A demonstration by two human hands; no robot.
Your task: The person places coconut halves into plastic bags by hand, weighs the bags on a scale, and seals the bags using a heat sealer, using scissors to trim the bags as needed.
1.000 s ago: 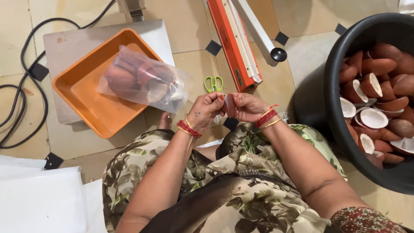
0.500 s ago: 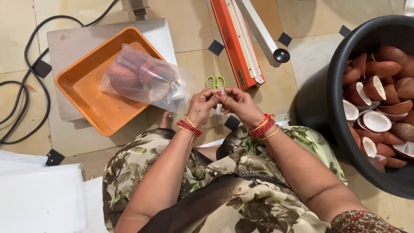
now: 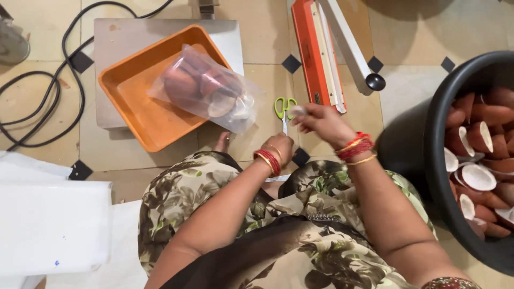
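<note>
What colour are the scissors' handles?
Green; the scissors show best in the head view.

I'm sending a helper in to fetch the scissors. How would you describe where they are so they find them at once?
Start at the orange tray on the floor, which has a clear bag of coconut pieces lying across it. Just right of that bag, beside the long orange sealing machine, lie the scissors, close to the right hand. Their bright green handles are the only green thing on the tiles.
</note>
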